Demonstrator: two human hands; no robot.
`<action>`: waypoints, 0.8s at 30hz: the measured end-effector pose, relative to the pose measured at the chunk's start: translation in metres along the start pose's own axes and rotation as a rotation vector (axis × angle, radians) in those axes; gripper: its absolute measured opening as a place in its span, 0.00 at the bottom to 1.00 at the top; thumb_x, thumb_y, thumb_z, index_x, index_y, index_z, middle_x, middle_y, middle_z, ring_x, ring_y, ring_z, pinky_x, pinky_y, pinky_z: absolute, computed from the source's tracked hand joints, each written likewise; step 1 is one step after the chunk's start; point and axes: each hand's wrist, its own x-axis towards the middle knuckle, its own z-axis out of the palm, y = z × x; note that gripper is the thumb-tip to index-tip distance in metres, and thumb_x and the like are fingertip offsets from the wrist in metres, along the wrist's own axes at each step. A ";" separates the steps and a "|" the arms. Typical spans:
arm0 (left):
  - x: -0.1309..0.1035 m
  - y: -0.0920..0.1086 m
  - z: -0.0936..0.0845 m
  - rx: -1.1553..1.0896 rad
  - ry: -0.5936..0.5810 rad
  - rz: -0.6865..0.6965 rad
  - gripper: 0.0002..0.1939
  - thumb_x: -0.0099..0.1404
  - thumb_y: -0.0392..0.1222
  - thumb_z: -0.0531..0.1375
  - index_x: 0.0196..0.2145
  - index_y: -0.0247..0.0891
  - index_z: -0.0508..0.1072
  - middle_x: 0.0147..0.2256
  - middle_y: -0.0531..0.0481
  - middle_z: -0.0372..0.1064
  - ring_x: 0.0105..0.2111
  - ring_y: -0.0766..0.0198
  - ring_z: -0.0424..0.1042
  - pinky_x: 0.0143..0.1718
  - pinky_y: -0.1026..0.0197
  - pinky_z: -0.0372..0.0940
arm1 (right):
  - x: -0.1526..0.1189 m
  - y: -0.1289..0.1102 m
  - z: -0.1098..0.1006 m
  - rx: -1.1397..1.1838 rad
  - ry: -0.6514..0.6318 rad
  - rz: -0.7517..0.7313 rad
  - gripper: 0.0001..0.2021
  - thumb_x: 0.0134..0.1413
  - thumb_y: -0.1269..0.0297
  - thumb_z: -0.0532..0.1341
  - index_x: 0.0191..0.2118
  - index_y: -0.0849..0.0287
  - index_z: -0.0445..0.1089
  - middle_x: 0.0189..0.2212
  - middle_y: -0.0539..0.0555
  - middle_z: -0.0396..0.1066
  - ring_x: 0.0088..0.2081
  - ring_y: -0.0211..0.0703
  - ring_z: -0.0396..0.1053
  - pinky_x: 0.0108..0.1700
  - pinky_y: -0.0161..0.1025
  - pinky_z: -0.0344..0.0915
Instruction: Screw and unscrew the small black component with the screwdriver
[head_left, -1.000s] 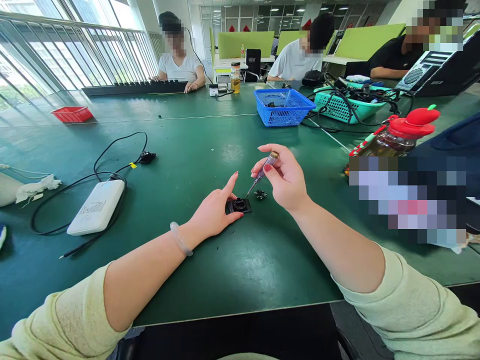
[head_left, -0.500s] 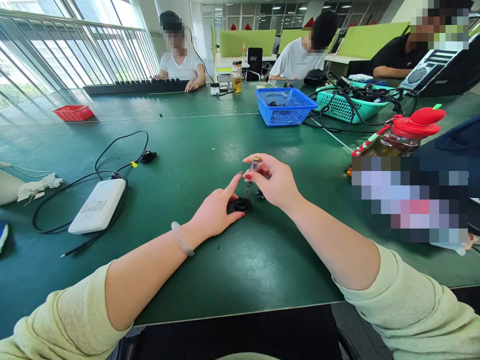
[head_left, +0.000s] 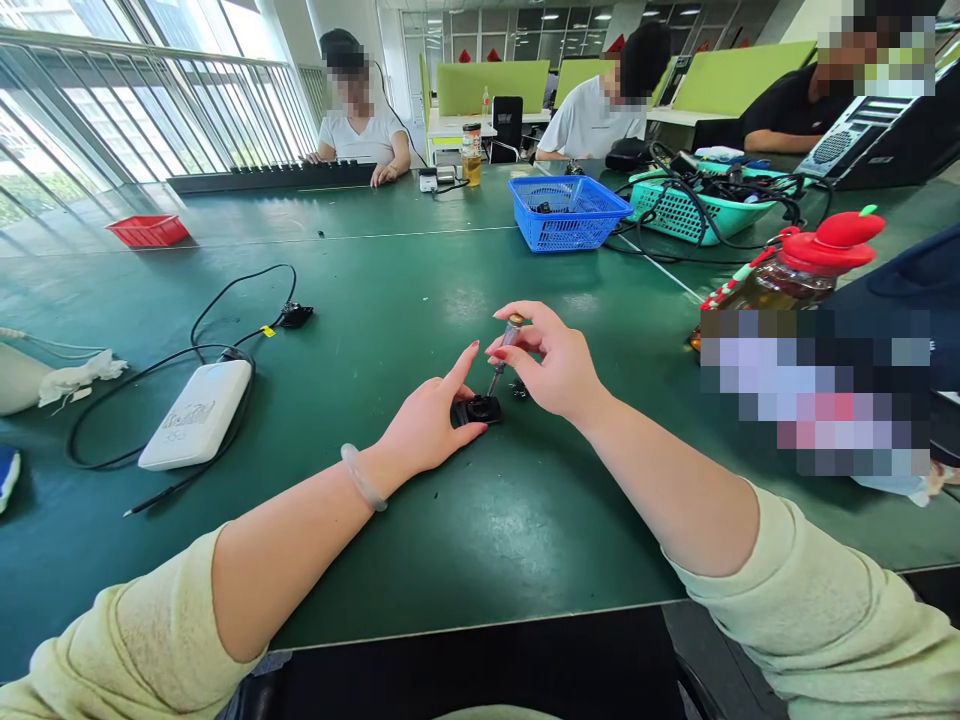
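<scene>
A small black device (head_left: pixel 480 410) lies on the green table, gripped at its left side by my left hand (head_left: pixel 431 420), whose index finger points up and away from it. My right hand (head_left: pixel 551 362) pinches a small screwdriver (head_left: pixel 513 330) with a clear handle and a brass-coloured cap. The screwdriver leans to the right, and its tip meets the top of the black device. Just right of the device, close under my right hand, is a small dark item (head_left: pixel 518 388), too small to make out.
A white power bank (head_left: pixel 196 415) with a black cable lies left. Further back are a red tray (head_left: pixel 148 231), a blue basket (head_left: pixel 570 228) and a green basket (head_left: pixel 705 218) of cables. A red-lidded bottle (head_left: pixel 795 275) stands right. Three people sit across the table.
The screwdriver's handle has tilted slightly more to the right, and the fingers of my right hand have shifted a little around it. My left hand has barely moved.
</scene>
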 end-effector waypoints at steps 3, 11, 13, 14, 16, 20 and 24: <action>0.000 -0.002 0.001 -0.001 -0.009 -0.003 0.52 0.61 0.40 0.66 0.73 0.50 0.40 0.42 0.51 0.75 0.43 0.56 0.73 0.49 0.52 0.68 | -0.006 -0.005 -0.002 0.153 0.096 -0.107 0.12 0.65 0.59 0.59 0.51 0.51 0.62 0.35 0.49 0.77 0.35 0.41 0.79 0.45 0.45 0.75; 0.000 -0.004 0.003 -0.017 0.008 0.030 0.47 0.60 0.39 0.67 0.71 0.49 0.48 0.44 0.50 0.76 0.45 0.55 0.73 0.50 0.50 0.68 | -0.013 -0.013 0.010 -0.018 -0.160 -0.131 0.11 0.61 0.69 0.58 0.48 0.52 0.63 0.32 0.46 0.74 0.33 0.37 0.75 0.42 0.40 0.72; 0.000 -0.002 0.001 -0.017 0.021 0.035 0.44 0.61 0.40 0.66 0.70 0.47 0.52 0.44 0.49 0.76 0.43 0.55 0.73 0.48 0.51 0.69 | -0.012 -0.013 0.013 -0.043 -0.133 -0.093 0.10 0.58 0.67 0.61 0.45 0.52 0.64 0.29 0.44 0.73 0.30 0.37 0.73 0.40 0.39 0.71; 0.000 -0.001 0.001 -0.015 0.030 0.033 0.42 0.61 0.40 0.66 0.69 0.47 0.54 0.44 0.49 0.76 0.43 0.56 0.73 0.48 0.51 0.69 | -0.011 -0.013 0.015 -0.050 -0.120 -0.073 0.10 0.56 0.66 0.63 0.44 0.51 0.64 0.28 0.44 0.72 0.29 0.37 0.73 0.40 0.39 0.71; 0.000 0.001 -0.001 -0.015 0.046 0.028 0.41 0.61 0.40 0.66 0.68 0.47 0.55 0.44 0.49 0.76 0.42 0.56 0.73 0.48 0.51 0.69 | -0.010 -0.014 0.016 -0.054 -0.106 -0.048 0.10 0.55 0.66 0.64 0.42 0.51 0.64 0.27 0.43 0.72 0.29 0.37 0.73 0.39 0.39 0.71; -0.001 0.003 -0.002 -0.020 0.090 0.032 0.40 0.61 0.41 0.66 0.67 0.44 0.56 0.43 0.48 0.75 0.43 0.55 0.73 0.48 0.50 0.69 | -0.012 -0.016 0.018 0.007 -0.175 -0.066 0.16 0.58 0.72 0.56 0.50 0.50 0.65 0.32 0.44 0.76 0.33 0.37 0.77 0.42 0.39 0.74; -0.003 0.002 -0.001 -0.027 0.163 0.060 0.40 0.62 0.41 0.66 0.68 0.47 0.55 0.44 0.50 0.75 0.44 0.56 0.73 0.49 0.51 0.68 | -0.018 -0.019 0.018 0.026 -0.194 -0.106 0.16 0.61 0.72 0.56 0.53 0.49 0.63 0.36 0.46 0.77 0.39 0.39 0.79 0.47 0.42 0.75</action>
